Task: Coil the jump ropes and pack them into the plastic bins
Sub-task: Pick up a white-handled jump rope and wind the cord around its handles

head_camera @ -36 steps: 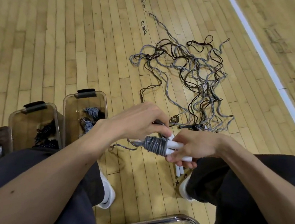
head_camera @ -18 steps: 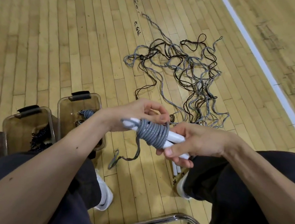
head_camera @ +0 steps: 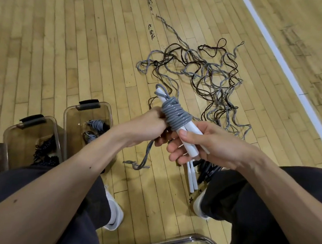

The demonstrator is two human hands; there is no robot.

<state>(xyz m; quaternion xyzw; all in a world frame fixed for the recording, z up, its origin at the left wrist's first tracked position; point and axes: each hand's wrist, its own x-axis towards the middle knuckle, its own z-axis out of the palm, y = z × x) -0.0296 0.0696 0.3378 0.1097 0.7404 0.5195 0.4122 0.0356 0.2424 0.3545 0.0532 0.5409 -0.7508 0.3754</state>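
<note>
Your left grip [head_camera: 145,127] is curled, knuckles up, fingers closed on the grey rope [head_camera: 177,114] beside its coil. Your right grip [head_camera: 205,145] holds the white handles [head_camera: 189,145], thumb on top and fingers curled beneath. Both bare forearms angle inward between your knees.

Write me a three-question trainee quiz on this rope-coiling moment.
1. True or false: the grey rope is wound around the white handles.
2. The right hand grips: A) the white handles, B) a bin lid, C) nothing.
3. Fill in: the uncoiled ropes lie tangled on the ___.
Key: 1 true; 2 A; 3 floor.
</note>
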